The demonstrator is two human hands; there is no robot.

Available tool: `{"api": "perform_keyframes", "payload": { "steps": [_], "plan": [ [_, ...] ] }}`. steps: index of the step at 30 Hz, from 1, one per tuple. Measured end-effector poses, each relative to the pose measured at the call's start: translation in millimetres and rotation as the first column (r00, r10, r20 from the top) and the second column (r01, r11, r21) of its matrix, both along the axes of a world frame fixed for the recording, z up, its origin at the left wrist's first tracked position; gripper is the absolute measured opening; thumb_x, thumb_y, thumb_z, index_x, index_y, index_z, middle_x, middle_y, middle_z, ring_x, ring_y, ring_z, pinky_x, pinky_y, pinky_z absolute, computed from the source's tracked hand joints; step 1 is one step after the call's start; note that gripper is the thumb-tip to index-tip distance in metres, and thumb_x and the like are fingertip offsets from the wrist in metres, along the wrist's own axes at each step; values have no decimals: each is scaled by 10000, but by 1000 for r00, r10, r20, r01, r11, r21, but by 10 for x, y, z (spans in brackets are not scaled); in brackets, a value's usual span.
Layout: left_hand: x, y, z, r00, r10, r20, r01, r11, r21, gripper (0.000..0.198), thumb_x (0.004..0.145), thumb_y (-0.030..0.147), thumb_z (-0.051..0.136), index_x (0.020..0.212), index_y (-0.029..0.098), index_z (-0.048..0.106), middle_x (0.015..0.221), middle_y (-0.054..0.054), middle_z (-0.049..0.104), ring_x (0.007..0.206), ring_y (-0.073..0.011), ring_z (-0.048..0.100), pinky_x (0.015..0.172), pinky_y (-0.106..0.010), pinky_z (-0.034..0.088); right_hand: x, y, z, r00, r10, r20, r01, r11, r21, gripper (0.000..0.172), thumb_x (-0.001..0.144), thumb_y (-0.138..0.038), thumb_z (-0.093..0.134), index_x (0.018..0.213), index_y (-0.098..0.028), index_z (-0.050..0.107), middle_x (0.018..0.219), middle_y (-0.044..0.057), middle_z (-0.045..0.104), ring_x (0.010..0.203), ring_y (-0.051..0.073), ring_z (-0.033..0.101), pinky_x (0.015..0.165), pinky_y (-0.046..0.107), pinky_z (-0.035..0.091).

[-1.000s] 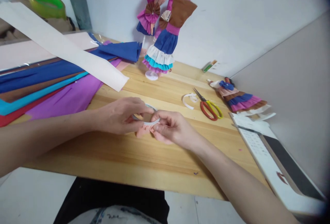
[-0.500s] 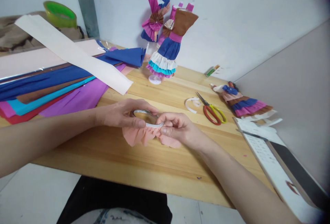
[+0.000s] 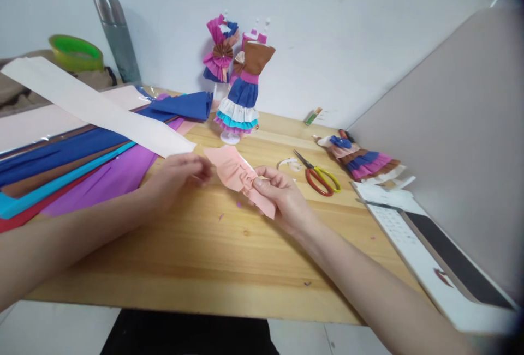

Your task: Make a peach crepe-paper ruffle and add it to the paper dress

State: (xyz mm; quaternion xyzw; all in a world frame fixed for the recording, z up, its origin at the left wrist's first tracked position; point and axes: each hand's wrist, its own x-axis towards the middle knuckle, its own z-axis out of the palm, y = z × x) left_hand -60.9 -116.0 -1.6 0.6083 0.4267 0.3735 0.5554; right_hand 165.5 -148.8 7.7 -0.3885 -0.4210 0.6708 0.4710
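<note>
My right hand (image 3: pixel 289 197) pinches a pink strip of crepe paper (image 3: pixel 233 169) between thumb and fingers. The strip is gathered into ruffles in its middle, and a white band shows along part of its upper edge. My left hand (image 3: pixel 176 178) is to the left of the strip, apart from it, just above the table. Its fingers are loosely bent and a little blurred, with nothing visible in them. The roll of tape from before is out of sight.
Scissors (image 3: pixel 317 175) and a curled white strip (image 3: pixel 289 164) lie beyond my right hand. Coloured paper sheets (image 3: pixel 102 175) fill the left side. Small paper dresses on stands (image 3: pixel 243 93) are at the wall, another dress (image 3: pixel 364 161) at right. A bottle (image 3: pixel 118 38) stands behind.
My left hand has come off the pink strip and moved left; the tape roll it held has gone from view. My right hand still pinches the strip, now raised and turned. The view has shifted.
</note>
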Motion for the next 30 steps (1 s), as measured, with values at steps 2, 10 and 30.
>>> {"api": "perform_keyframes", "payload": {
  "steps": [2, 10, 30],
  "plan": [
    [83, -129, 11, 987, -160, -20, 159, 987, -26, 245, 770, 356, 701, 918, 161, 687, 885, -57, 702, 806, -185, 642, 732, -308, 523, -29, -27, -3, 1000, -13, -14, 13, 1000, -3, 361, 597, -369, 892, 769, -178, 638, 620, -15, 701, 481, 100, 605, 492, 209, 474],
    [255, -470, 134, 993, -117, -22, 117, 993, -12, 274, 865, 409, 604, 772, 153, 636, 697, -15, 630, 640, -122, 546, 581, -243, 435, -158, -178, -69, 1000, 21, -6, -21, 1000, 11, 323, 664, -391, 849, 801, -186, 640, 642, -12, 697, 524, 106, 608, 519, 220, 459],
    [172, -292, 95, 989, -143, -37, 142, 989, -40, 491, 794, 649, 616, 758, 161, 581, 569, 0, 602, 513, -122, 556, 501, -229, 436, -74, -80, -103, 992, -44, 121, 44, 999, 3, 360, 638, -427, 861, 805, -181, 658, 595, -25, 651, 504, 104, 561, 508, 218, 411]
  ]
}}
